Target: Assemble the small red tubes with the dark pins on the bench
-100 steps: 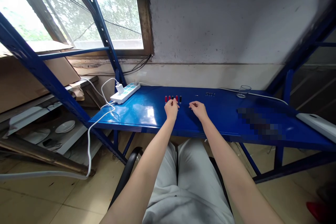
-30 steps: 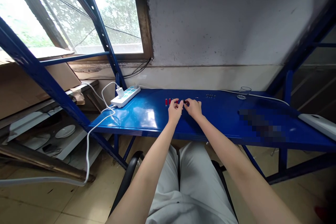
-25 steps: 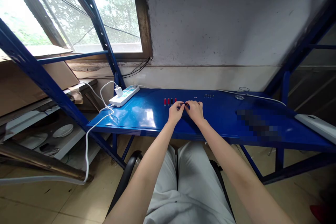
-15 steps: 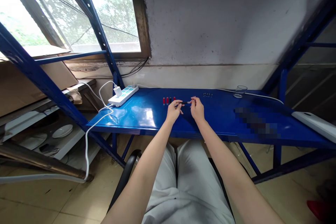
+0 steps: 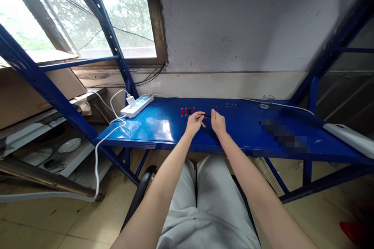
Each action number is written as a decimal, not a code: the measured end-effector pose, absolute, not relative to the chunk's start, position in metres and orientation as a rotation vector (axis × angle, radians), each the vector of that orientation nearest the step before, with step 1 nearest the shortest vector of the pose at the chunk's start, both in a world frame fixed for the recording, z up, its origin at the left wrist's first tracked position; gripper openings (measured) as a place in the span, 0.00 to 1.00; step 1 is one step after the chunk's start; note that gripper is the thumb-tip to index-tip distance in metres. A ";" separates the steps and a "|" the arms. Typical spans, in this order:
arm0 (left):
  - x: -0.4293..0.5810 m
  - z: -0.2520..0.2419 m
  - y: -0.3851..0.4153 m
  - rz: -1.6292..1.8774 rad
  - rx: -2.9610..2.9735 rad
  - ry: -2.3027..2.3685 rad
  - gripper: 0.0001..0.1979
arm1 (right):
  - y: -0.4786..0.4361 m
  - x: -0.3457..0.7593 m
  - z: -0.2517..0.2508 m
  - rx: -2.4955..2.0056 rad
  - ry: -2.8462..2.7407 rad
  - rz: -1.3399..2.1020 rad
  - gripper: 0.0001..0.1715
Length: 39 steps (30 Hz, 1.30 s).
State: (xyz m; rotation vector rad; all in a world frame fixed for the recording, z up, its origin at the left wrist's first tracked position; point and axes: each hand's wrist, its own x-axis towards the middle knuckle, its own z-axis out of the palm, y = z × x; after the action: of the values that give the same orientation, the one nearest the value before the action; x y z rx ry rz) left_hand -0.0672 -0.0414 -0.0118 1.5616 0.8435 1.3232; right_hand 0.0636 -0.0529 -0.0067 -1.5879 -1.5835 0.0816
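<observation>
Between my hands, above the blue table, is a thin black stick-like object. My left hand pinches its left end. The fingers of my right hand are closed on its right end. Just beyond my left hand stands a short row of small red and black pieces. A tiny reddish bit lies behind my right hand. Several small metallic pieces lie in rows farther right.
A white power strip with a plug and cable is at the table's left. A clear glass stands at the back right. A blurred dark object and a white device are on the right.
My right hand has moved slightly left, closer to my left hand, and its fingers cover more of the black object's right end. The tiny reddish bit behind it shows more clearly.
</observation>
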 end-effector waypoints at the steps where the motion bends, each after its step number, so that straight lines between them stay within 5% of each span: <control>1: -0.067 -0.012 -0.041 1.326 1.563 0.841 0.13 | -0.053 0.063 -0.007 -1.592 -1.584 0.059 0.34; 20: -0.066 -0.014 -0.039 1.320 1.572 0.888 0.11 | -0.052 0.059 -0.010 -1.596 -1.621 -0.157 0.34; 39: -0.072 -0.005 -0.047 1.439 1.384 1.033 0.23 | -0.054 0.062 -0.008 -1.428 -1.522 -0.015 0.31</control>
State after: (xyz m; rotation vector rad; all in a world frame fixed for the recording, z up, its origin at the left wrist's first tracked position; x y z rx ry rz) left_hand -0.0715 -0.0469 -0.0046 1.3840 1.0330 1.4388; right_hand 0.0618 -0.0543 -0.0085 -1.4283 -1.5221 -0.0150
